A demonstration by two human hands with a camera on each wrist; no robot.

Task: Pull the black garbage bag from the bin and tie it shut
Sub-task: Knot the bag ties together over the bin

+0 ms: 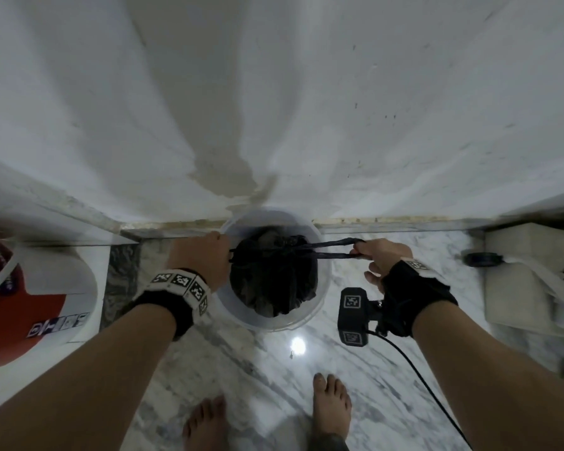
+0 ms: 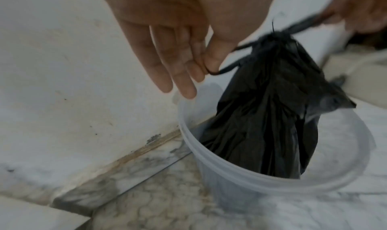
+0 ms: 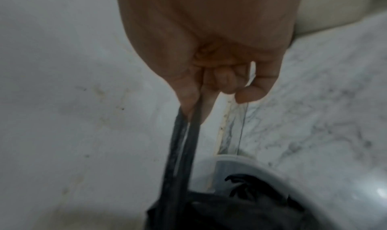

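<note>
Tying step: black garbage bag (image 2: pixel 270 111) neck cinched, lower part inside bin (image 2: pixel 261 182). Left hand (image 2: pixel 188 40) pinching thin drawstring loop (image 2: pixel 222 70) at fingertips; right hand (image 3: pixel 211 51) clenched on long drawstring (image 3: pixel 180 151). Next, probably: cross strings, knot, then lift out.

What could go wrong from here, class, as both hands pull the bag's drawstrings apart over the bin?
1. The left hand holds its thin drawstring loop only at the fingertips; it may slip free.
2. The right hand stretches its drawstring taut; it could snap.
3. The black garbage bag still sits in the light bin, which might tip.
</note>
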